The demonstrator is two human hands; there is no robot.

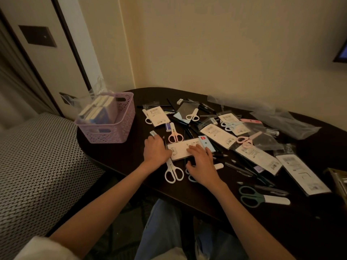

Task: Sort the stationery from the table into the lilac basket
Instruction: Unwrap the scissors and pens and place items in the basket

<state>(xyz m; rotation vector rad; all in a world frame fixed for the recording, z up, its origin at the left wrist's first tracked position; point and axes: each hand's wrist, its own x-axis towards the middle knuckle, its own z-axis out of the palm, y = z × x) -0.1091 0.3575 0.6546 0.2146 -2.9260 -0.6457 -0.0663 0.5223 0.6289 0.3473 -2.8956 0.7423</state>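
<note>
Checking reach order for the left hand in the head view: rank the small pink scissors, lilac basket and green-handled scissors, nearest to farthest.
From the left hand:
1. Small pink scissors, just right of it, slightly farther back.
2. Lilac basket, at the table's far left.
3. Green-handled scissors, at the near right edge, beyond the right hand.

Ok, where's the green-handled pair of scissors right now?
The green-handled scissors lie at the near right edge of the table, capped blade pointing right, right of the right hand.
</note>
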